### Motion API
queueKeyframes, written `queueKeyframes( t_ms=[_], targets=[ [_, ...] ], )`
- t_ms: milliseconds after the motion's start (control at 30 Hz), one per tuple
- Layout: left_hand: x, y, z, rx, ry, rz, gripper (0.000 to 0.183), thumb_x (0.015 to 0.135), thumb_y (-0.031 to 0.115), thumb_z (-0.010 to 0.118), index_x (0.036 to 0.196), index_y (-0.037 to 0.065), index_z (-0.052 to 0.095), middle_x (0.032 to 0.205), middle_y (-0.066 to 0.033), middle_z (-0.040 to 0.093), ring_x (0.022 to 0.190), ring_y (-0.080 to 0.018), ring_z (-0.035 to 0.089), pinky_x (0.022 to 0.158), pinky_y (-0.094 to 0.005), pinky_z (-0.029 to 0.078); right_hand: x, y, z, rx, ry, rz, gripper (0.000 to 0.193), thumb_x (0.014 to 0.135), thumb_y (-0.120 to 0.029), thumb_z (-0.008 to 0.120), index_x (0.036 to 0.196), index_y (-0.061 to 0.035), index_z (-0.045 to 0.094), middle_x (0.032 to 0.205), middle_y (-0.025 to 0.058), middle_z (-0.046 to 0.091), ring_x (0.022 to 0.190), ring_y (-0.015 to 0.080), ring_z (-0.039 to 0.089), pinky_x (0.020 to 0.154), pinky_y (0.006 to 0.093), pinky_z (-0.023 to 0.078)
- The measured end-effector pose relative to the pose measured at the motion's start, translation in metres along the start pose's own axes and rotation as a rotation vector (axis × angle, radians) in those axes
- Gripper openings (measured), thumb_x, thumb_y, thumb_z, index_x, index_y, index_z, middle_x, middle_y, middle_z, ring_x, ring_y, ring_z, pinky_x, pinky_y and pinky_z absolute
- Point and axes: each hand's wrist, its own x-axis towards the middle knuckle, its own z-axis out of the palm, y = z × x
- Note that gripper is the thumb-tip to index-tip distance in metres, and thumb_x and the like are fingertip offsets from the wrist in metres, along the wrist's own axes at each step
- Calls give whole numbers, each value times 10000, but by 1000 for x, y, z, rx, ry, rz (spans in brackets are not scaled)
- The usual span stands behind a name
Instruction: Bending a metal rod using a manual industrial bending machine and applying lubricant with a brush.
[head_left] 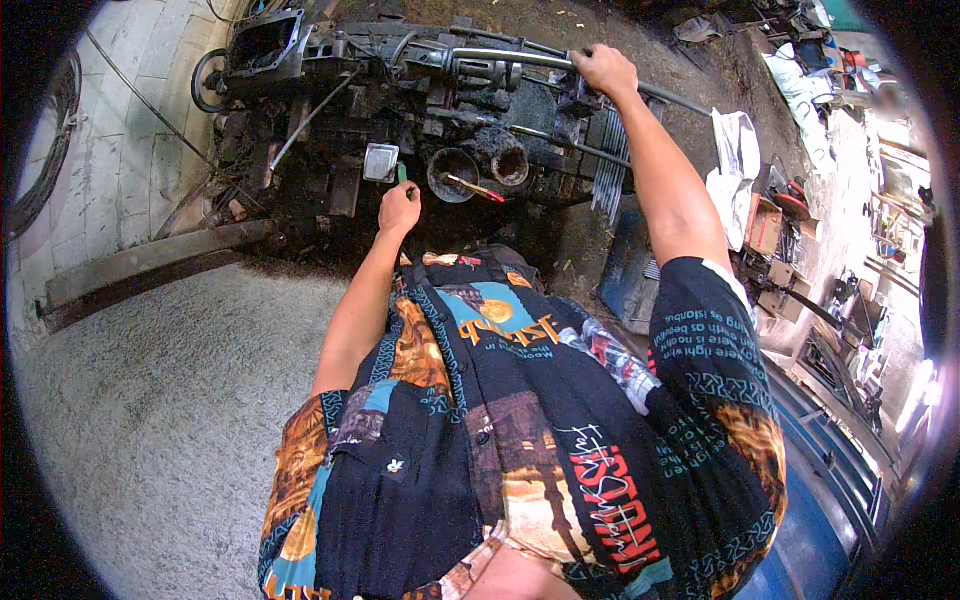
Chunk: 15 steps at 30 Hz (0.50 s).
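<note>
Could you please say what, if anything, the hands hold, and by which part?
Left hand: a slim green object, by its near end. Right hand: on a metal bar, grip unclear.

We cannot see how much of the slim green handle (402, 173) our curled left hand (400, 208) hides, nor the stretch of long silver metal rod (510, 57) behind our right hand (606, 70). The dark rim cuts off the black cable coil (69, 130).
</note>
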Motion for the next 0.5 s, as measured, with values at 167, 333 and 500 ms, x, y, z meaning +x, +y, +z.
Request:
queueKeyframes(
  t_ms=[167,333,500],
  targets=[
    [-3,5,-3,16,-6,-27,221,914,241,563,1043,100,676,1048,-188,662,967,-394,619,805,-469,508,4,5,3,25,-19,33,565,837,-578,490,1119,-129,685,1136,185,658,1074,352,620,929,459,477],
    [-2,-2,2,-10,43,24,215,907,246,569,1049,121,671,1029,-200,659,958,-397,619,802,-475,505,4,4,4,23,-10,24,565,833,-578,500,1109,-122,686,1130,187,659,1072,351,621,924,459,480],
    [1,-9,7,-22,53,38,204,908,249,567,1036,124,666,1014,-205,657,951,-400,619,792,-478,503,-1,-3,0,11,15,31,568,829,-577,509,1118,-120,683,1133,185,659,1070,348,622,923,458,481]
  ],
)
